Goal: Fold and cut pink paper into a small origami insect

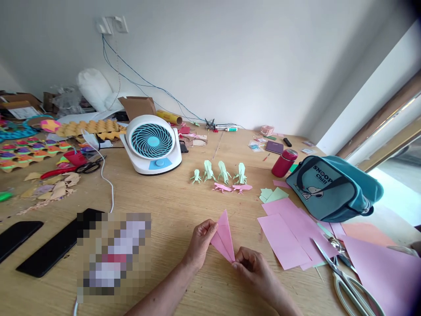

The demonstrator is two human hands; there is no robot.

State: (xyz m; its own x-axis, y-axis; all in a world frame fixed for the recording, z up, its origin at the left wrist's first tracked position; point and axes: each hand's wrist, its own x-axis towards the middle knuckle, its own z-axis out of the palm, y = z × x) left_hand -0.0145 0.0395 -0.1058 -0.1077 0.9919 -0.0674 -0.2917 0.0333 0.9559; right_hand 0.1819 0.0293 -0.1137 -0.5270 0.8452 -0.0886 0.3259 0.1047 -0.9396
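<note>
A folded pink sheet of paper [224,237], pointed at top and bottom with creases down its face, is held up between both hands just over the table. My left hand [201,241] pinches its left corner between thumb and fingers. At the lower tip, my right hand [251,267] grips the paper with its thumb and curled fingers. Beyond the hands stand several pale green folded paper figures [222,172] with thin legs. Two pink folded paper insects [242,188] lie in front of them.
On the right are pink paper sheets [284,241], scissors [342,276], a teal bag [324,188] and a red flask [284,163]. A white fan [151,145] stands at the back left. Black flat objects [55,245] and a white cable [107,180] lie to the left.
</note>
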